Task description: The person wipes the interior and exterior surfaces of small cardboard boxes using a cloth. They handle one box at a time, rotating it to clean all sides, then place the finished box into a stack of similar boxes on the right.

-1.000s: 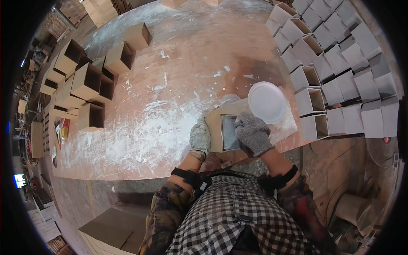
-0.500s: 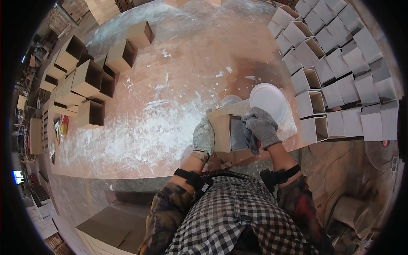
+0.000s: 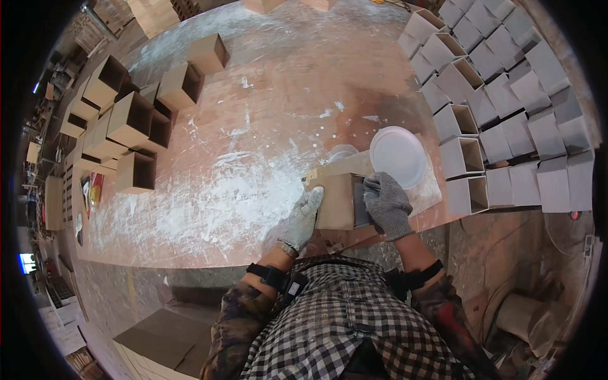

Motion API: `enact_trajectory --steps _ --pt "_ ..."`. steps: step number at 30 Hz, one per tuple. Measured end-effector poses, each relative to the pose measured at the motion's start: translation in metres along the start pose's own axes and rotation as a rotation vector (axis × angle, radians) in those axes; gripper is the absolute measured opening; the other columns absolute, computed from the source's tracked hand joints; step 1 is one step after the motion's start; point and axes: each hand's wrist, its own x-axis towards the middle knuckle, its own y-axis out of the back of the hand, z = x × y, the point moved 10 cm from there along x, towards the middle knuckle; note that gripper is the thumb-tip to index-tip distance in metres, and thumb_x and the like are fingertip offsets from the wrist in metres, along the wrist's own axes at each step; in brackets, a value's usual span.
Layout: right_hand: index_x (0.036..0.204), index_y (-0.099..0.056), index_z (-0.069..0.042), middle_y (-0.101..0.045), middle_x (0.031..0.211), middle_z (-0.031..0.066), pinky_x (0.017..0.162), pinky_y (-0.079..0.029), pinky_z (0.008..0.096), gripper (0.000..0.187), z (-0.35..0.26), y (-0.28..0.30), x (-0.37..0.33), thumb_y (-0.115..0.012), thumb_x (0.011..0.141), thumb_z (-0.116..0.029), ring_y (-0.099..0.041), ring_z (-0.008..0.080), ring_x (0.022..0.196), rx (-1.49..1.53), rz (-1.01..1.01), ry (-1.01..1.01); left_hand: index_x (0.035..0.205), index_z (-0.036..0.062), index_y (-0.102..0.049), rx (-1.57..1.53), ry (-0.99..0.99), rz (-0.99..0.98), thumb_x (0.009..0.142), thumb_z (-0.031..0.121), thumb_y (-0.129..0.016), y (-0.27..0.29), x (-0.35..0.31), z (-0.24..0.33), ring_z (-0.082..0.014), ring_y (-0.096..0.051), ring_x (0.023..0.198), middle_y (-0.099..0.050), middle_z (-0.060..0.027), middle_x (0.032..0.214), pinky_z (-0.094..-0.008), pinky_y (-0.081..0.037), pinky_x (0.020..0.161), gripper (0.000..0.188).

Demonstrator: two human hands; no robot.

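Note:
A brown cardboard-coloured box [image 3: 334, 204] lies on its side near the table's front edge, its opening turned right and grey inside. My left hand [image 3: 303, 218], in a pale powdery knit glove, rests against the box's closed left end with the fingers stretched out. At the opening is my right hand [image 3: 389, 208], in a grey knit glove, its fingers curled closed. Whatever they may hold is hidden by the glove. Just beyond my right hand sits a round white plastic lid or dish [image 3: 398, 156], on a flat board [image 3: 432, 183].
Open brown boxes [image 3: 135, 172] are grouped on the table's left side. Rows of grey-covered boxes [image 3: 512, 144] are stacked at the right. White smears mark the wooden tabletop [image 3: 272, 107]. A small clear round lid [image 3: 342, 152] lies behind the box. Flat cardboard [image 3: 158, 335] is below left.
My left hand has slid down and turned along the box's end. The box has shifted slightly right, and my right hand has moved lower at its opening.

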Motion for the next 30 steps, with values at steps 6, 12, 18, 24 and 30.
enact_trajectory --steps 6,12,18,24,30 --pt "0.091 -0.059 -0.002 -0.063 0.085 0.0081 0.074 -0.049 0.0317 0.022 0.023 -0.007 -0.005 -0.061 0.071 -0.008 -0.061 0.0218 0.078 0.038 -0.085 -0.011 0.117 0.0011 -0.057 -0.217 0.057 0.056 0.095 0.033 -0.053 0.008 -0.01 -0.009 -0.0107 -0.06 0.092 -0.063 -0.0046 0.104 -0.0255 -0.05 0.08 0.039" --pt "0.089 -0.058 -0.002 -0.058 0.084 0.0072 0.07 -0.047 0.0288 0.021 0.025 -0.017 -0.026 -0.063 0.069 -0.006 -0.056 0.0158 0.077 0.702 -0.419 -0.322 0.114 0.0022 -0.06 -0.11 -0.011 -0.008 0.092 0.034 -0.058 0.014 -0.021 0.03 -0.0094 -0.06 0.088 -0.064 -0.0042 0.101 -0.0245 -0.051 0.075 0.038" --pt "0.088 -0.059 0.0 -0.057 0.087 0.0035 0.075 -0.047 0.027 0.02 -0.009 0.006 0.001 -0.064 0.069 -0.004 -0.054 0.0128 0.08 0.867 -0.063 -0.138 0.111 0.0016 -0.061 -0.079 0.081 0.062 0.091 0.033 -0.061 0.02 -0.018 0.011 -0.0092 -0.06 0.085 -0.064 -0.0039 0.098 -0.024 -0.05 0.073 0.037" --pt "0.093 -0.058 0.0 -0.058 0.086 0.0036 0.073 -0.048 0.0278 0.021 -0.001 -0.021 -0.011 -0.062 0.072 -0.001 -0.056 0.0149 0.078 0.913 -0.083 -0.151 0.103 0.0007 -0.063 -0.049 0.015 0.109 0.092 0.034 -0.059 0.011 -0.021 0.025 -0.009 -0.059 0.079 -0.064 -0.0029 0.09 -0.0234 -0.05 0.07 0.035" --pt "0.09 -0.057 -0.004 -0.058 0.078 0.0035 0.065 -0.051 0.0282 0.013 -0.054 0.0 -0.052 -0.059 0.077 0.0 -0.057 0.0133 0.07 0.666 -0.277 0.148 0.097 0.0016 -0.064 -0.153 0.02 0.141 0.092 0.033 -0.06 0.018 -0.018 0.012 -0.0061 -0.056 0.072 -0.063 -0.0014 0.084 -0.0217 -0.048 0.064 0.032"
